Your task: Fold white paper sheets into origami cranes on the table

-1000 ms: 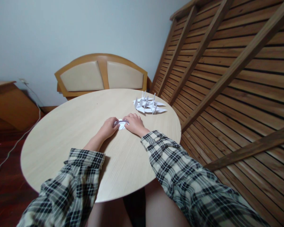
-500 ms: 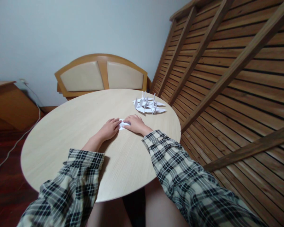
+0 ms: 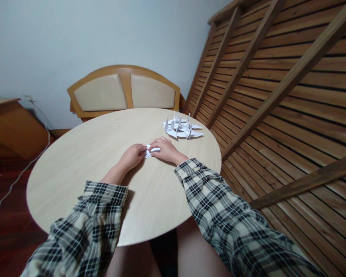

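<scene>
Head view: left hand (image 3: 131,157) and right hand (image 3: 166,150) pinch paper (image 3: 147,154) well inside table edge (image 3: 28,192).

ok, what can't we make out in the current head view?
- White paper: full outline and folds, partly covered by the left hand and right hand.
- Paper cranes: exact count, since they overlap and are small in the head view.
- Headboard: lower part, behind the round table in the head view.
- Wooden cabinet: cut off by the head view's left edge.
</scene>
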The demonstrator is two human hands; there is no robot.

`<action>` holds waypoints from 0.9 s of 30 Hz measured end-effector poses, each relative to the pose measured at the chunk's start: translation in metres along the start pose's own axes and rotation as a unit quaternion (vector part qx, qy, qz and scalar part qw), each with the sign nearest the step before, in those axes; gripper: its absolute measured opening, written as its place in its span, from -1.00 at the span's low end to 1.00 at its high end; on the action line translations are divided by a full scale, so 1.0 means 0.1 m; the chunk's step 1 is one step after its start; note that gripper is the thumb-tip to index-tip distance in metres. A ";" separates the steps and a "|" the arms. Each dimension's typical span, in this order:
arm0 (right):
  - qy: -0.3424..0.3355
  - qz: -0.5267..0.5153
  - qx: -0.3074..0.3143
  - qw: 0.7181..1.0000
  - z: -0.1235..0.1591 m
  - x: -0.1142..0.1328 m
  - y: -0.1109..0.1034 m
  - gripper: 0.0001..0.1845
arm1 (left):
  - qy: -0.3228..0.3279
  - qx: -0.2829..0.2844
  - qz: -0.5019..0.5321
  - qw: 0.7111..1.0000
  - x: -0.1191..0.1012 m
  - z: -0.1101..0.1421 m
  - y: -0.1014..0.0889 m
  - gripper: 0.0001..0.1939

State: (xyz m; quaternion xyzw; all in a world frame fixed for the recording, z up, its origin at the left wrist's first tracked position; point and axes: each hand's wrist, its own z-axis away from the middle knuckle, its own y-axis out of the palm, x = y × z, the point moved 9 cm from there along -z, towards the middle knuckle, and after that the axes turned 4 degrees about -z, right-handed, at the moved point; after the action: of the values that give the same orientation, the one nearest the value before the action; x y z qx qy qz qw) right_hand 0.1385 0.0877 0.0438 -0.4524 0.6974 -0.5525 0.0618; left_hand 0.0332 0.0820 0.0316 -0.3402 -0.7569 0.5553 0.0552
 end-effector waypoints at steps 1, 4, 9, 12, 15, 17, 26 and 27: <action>-0.005 -0.004 0.006 1.000 0.00 0.02 0.01 -0.82 | -0.007 0.000 0.007 1.000 0.00 0.00 -0.01 -0.70; -0.023 -0.016 0.030 0.999 0.01 0.06 0.06 -0.82 | -0.045 0.014 0.052 0.998 0.05 0.01 0.01 -0.72; -0.023 -0.023 0.032 0.999 0.00 0.05 0.13 -0.81 | -0.105 0.031 0.140 0.984 0.20 0.05 0.05 -0.67; -0.011 -0.019 0.027 0.999 -0.01 0.00 0.13 -0.80 | -0.105 0.044 0.160 0.981 0.22 0.06 0.06 -0.63; 0.008 -0.015 0.024 1.000 -0.01 -0.06 0.11 -0.80 | -0.088 0.054 0.161 0.982 0.19 0.06 0.05 -0.61; 0.013 -0.014 0.020 1.000 -0.01 -0.08 0.10 -0.81 | -0.083 0.055 0.151 0.984 0.17 0.07 0.03 -0.60; 0.004 0.024 0.007 1.000 -0.01 -0.06 0.09 -0.85 | -0.085 0.025 0.102 0.991 0.19 0.07 0.02 -0.66; 0.001 0.034 0.005 0.999 -0.01 -0.04 0.09 -0.85 | -0.083 0.023 0.098 0.991 0.18 0.07 0.02 -0.66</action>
State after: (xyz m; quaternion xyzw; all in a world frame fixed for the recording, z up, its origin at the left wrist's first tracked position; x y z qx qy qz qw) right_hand 0.1354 0.0917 0.0355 -0.4273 0.7095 -0.5543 0.0823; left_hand 0.0166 0.0868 0.0220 -0.3638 -0.7088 0.6019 -0.0547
